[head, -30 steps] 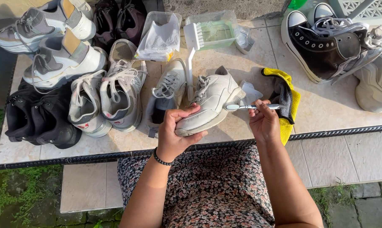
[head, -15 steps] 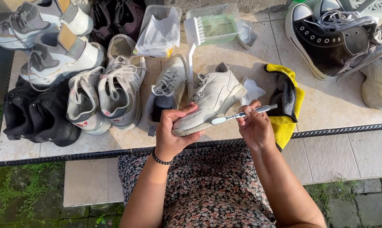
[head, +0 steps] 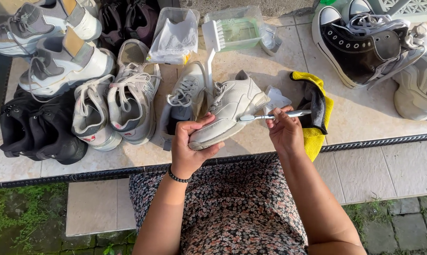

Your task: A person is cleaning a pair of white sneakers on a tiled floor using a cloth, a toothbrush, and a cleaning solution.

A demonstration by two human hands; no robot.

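Just left of the frame's centre, the left hand (head: 190,148) is closed around the toe end of a white leather chunky-soled sneaker (head: 230,111), thumb over the upper and fingers under the sole, holding it tipped above the pale tiled tabletop (head: 364,118). The shoe's long axis runs from that grip at lower left up toward its heel at upper right. The right hand (head: 285,133), right of centre, pinches the grey handle of a slim white-and-grey toothbrush-like brush (head: 274,115). The brush lies nearly level, its head pointing left and meeting the shoe's side near the heel end. So the right hand is nearer the heel, while the left hand steadies the toe.
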